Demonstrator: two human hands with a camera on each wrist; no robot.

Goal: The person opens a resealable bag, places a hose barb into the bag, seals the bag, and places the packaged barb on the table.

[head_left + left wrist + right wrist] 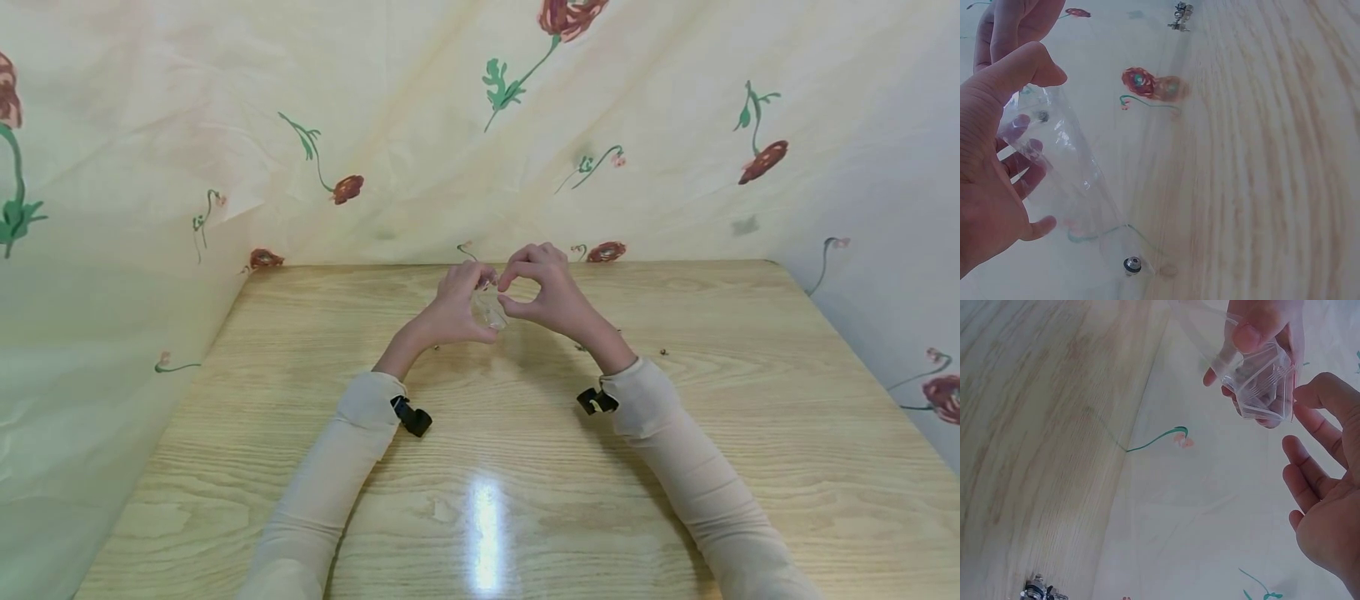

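Observation:
A clear plastic zip bag [491,310] with a red line along its edge is held up over the far part of the table. My left hand [452,308] grips it, thumb on the near side and fingers showing through the film in the right wrist view. The thumb and index finger of my right hand [551,287] pinch at the edge of the bag [1266,394], forming a ring, while its other fingers are loosely bent. In the left wrist view, a small dark piece [1041,116] shows through the film near the left fingers.
Small metal fittings lie on the wooden table [487,442]: one [1132,265] below the left hand, several together [1180,17] below the right, and another [663,352] farther right. A flower-patterned cloth [420,125] stands behind the table.

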